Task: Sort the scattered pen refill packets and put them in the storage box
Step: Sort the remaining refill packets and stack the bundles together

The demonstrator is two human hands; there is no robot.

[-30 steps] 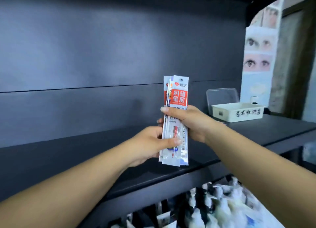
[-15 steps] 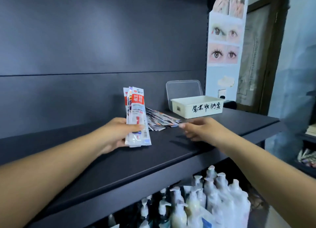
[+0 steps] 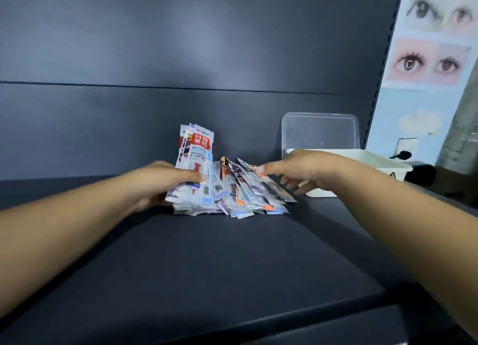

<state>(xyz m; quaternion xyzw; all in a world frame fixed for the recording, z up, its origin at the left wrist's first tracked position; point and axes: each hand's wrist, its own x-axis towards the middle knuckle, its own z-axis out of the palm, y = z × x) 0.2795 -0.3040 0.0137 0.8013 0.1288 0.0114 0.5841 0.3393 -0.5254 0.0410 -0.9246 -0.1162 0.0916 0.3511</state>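
My left hand (image 3: pixel 157 179) holds a small bunch of red-and-white pen refill packets (image 3: pixel 197 156) upright, thumb across their front. Right beside them a loose pile of refill packets (image 3: pixel 245 192) lies fanned on the dark shelf (image 3: pixel 207 262). My right hand (image 3: pixel 297 171) reaches over the pile's right side, fingers spread, fingertips touching the top packets; I cannot tell if it grips one. The white storage box (image 3: pixel 382 161) stands behind my right hand, partly hidden by it, with its clear lid (image 3: pixel 320 131) leaning upright against the back panel.
The shelf's dark back panel (image 3: pixel 181 60) rises close behind the pile. A poster of eyes (image 3: pixel 429 60) hangs on the wall at right. A black object (image 3: pixel 419 174) sits just right of the box. The shelf's front edge runs across the bottom.
The view has moved closer to the shelf. My left hand has carried the held packets to the pile. My right hand has let go of them and reached to the pile's top.
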